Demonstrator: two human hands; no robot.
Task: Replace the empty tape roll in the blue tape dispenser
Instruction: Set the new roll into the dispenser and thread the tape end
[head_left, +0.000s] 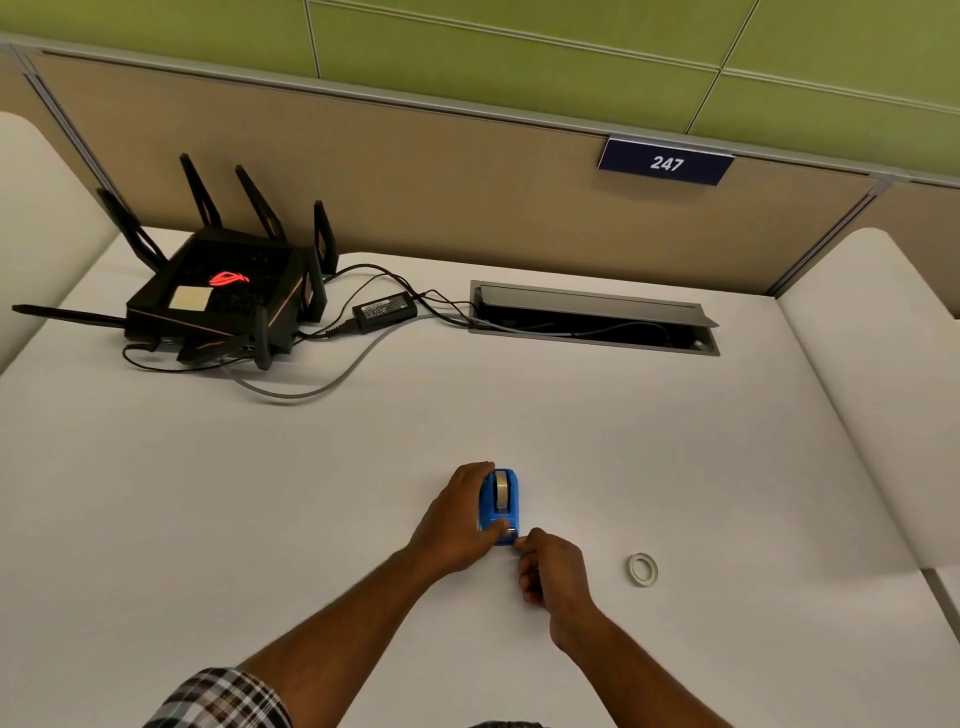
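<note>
The blue tape dispenser (500, 506) stands on the white desk (260, 493), its cutter end toward me. A tape roll (501, 488) sits inside it. My left hand (457, 519) wraps the dispenser's left side, with the thumb on its near end. My right hand (550, 571) is just below the cutter, fingers pinched together at the blade; whether a tape end is between them is too small to tell. A thin, nearly bare roll ring (642, 569) lies flat on the desk to the right, apart from both hands.
A black router (218, 301) with several antennas sits at the back left, with a power adapter (384, 310) and cables trailing to an open cable hatch (592, 322). A beige partition with a "247" sign (666, 163) backs the desk.
</note>
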